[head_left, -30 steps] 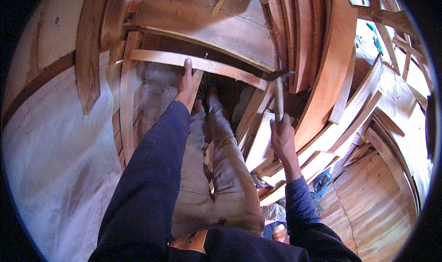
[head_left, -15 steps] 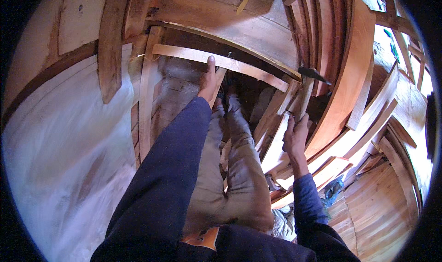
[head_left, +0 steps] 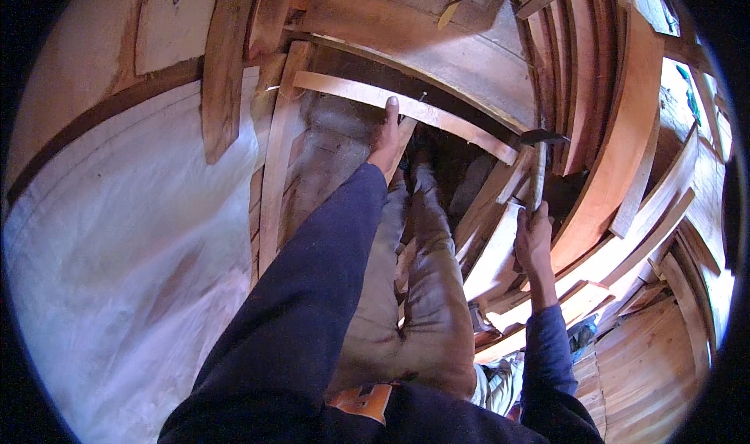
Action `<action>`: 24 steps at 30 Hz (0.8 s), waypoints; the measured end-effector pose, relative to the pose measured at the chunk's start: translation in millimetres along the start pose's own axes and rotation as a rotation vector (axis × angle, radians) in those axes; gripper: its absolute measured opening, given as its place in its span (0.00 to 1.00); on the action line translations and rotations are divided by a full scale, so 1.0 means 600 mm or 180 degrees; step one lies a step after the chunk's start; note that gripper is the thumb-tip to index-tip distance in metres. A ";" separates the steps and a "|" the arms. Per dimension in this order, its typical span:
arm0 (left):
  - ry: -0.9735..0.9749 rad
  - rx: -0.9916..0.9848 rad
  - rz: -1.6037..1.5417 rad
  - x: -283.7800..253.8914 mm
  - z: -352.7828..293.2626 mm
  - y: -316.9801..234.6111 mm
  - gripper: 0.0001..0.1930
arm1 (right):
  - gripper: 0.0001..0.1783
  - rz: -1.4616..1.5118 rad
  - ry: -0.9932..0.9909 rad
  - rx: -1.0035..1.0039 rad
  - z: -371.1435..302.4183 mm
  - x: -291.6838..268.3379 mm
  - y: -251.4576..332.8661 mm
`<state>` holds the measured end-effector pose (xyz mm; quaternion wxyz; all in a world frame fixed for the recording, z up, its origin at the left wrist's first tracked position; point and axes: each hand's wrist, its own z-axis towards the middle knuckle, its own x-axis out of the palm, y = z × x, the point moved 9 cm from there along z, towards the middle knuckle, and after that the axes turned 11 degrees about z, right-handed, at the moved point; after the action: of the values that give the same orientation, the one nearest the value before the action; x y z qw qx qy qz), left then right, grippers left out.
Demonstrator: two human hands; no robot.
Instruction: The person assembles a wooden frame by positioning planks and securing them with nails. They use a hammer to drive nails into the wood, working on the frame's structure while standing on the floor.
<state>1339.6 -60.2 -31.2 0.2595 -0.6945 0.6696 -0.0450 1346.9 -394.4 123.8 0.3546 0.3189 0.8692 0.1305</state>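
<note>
My left hand [head_left: 383, 138] grips a narrow, pale wooden strip [head_left: 344, 89], thumb on top and fingers hidden below. A short wooden piece [head_left: 407, 133] meets the strip beside that hand. From the strip's upper edge, just right of my thumb, a nail [head_left: 423, 96] sticks up. My right hand [head_left: 534, 239] is closed around the wooden handle of a hammer [head_left: 540, 171], whose dark head is by the strip's right end. Whether the head touches the strip I cannot tell.
Upright boards [head_left: 601, 131] lean in a row at the right. A wide plank [head_left: 406, 34] lies across the far side. A whitish sheet-like surface [head_left: 141, 233] fills the left, with a hanging wooden slat [head_left: 224, 92] over it. My legs [head_left: 430, 288] are below the strip.
The whole view has shifted, so most things appear farther right. The hammer has turned, its handle now more upright and its head more level. My left hand keeps its place on the strip.
</note>
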 end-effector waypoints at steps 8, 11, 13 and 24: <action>0.0255 -0.0218 0.0019 0.010 0.034 0.054 0.50 | 0.12 -0.0069 0.0338 0.0223 -0.008 0.009 -0.007; 0.0211 0.0209 -0.0287 0.046 0.081 0.080 0.44 | 0.13 0.0294 0.0261 -0.0174 -0.036 0.043 0.055; 0.0125 0.0317 0.0910 0.031 0.109 0.103 0.41 | 0.15 0.0821 0.0437 -0.0410 -0.042 0.100 0.171; 0.0151 0.0452 0.0873 0.050 0.080 0.112 0.36 | 0.14 -0.1181 0.1308 -0.2831 0.164 0.387 0.470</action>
<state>1301.6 -72.2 -109.3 0.2958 -0.5751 0.7593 -0.0728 1419.4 -29.3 57.6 0.2952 -0.0540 0.8233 0.4819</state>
